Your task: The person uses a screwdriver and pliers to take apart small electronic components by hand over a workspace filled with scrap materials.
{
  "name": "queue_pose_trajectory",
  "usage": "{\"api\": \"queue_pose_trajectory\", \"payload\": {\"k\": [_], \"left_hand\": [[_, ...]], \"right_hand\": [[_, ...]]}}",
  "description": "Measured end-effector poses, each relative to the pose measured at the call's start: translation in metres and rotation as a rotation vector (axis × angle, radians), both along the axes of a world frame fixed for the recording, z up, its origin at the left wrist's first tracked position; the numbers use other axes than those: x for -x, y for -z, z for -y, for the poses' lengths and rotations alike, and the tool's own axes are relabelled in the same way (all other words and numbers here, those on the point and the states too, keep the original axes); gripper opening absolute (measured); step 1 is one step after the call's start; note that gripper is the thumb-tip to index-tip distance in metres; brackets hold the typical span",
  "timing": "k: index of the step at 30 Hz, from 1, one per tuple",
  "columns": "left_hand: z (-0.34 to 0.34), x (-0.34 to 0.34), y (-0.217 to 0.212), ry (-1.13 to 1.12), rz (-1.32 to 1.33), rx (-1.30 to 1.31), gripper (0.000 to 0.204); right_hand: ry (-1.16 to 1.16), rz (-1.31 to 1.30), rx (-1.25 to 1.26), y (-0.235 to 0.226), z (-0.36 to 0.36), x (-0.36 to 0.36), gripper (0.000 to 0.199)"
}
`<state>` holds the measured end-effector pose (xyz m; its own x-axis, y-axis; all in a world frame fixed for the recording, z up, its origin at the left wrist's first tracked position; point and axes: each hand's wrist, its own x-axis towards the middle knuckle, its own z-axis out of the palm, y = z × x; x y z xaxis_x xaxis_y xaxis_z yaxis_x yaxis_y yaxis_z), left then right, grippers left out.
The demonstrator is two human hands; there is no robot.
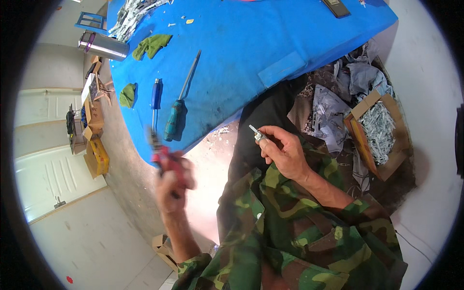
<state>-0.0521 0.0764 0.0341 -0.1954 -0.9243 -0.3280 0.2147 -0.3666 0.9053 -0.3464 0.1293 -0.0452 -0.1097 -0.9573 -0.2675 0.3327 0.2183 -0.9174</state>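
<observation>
A: Report the small metal part (256, 134): location and axis.

B: It is pinched in the right hand (284, 153), just off the near edge of the blue table (270, 43), above the dark lap. Its long axis runs from the fingertips (264, 140) up and to the left; a pale, narrow stub points toward the table edge.

A: Right hand pose?

B: Fingers curled, thumb and forefinger pressed together on the part. The forearm enters from the lower right in a camouflage sleeve (299, 232).

A: Left hand (170, 186)?

B: Blurred. It is closed around the red handles of the pliers (162, 153), at the table's near left corner. The pliers' long axis is roughly vertical in the view, and the dark nose points up toward the table. The forearm rises from the lower edge.

A: Items on the table, working outward from that corner?

B: A teal-handled screwdriver (180, 106), shaft angled up and right. Beside it, a blue-handled screwdriver (155, 99). Further off, two green rags (151, 45). At the far left edge, a steel flask (103, 46).

A: Right of the table?

B: A cardboard box (379, 133) of grey metal pieces on the floor.
</observation>
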Motion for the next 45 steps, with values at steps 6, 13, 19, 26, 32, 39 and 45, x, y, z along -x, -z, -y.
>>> {"api": "queue_pose_trajectory", "payload": {"k": [6,13,19,26,32,39,45], "left_hand": [[-0.032,0.066,0.019,0.277,0.361,-0.094,0.043],[-0.035,0.075,0.013,0.548,0.992,0.333,0.035],[-0.04,0.089,0.002,0.621,1.041,0.257,0.04],[-0.042,0.092,0.012,0.517,1.106,0.443,0.054],[-0.042,0.086,0.021,0.444,1.093,0.471,0.06],[-0.042,0.076,0.038,0.421,1.015,0.533,0.058],[-0.042,0.075,0.037,0.428,1.014,0.495,0.055]], "right_hand": [[0.052,-0.037,0.016,-0.014,-0.005,0.002,0.029],[0.071,-0.049,0.045,-0.011,-0.006,0.002,0.029],[0.069,-0.033,0.012,-0.014,-0.006,0.002,0.029],[0.075,-0.1,0.011,-0.019,-0.006,0.0,0.032],[0.057,-0.048,0.007,-0.021,-0.005,-0.001,0.033],[-0.03,0.129,0.032,-0.018,-0.005,-0.001,0.036],[-0.023,0.029,0.008,-0.018,-0.007,-0.005,0.032]]}}
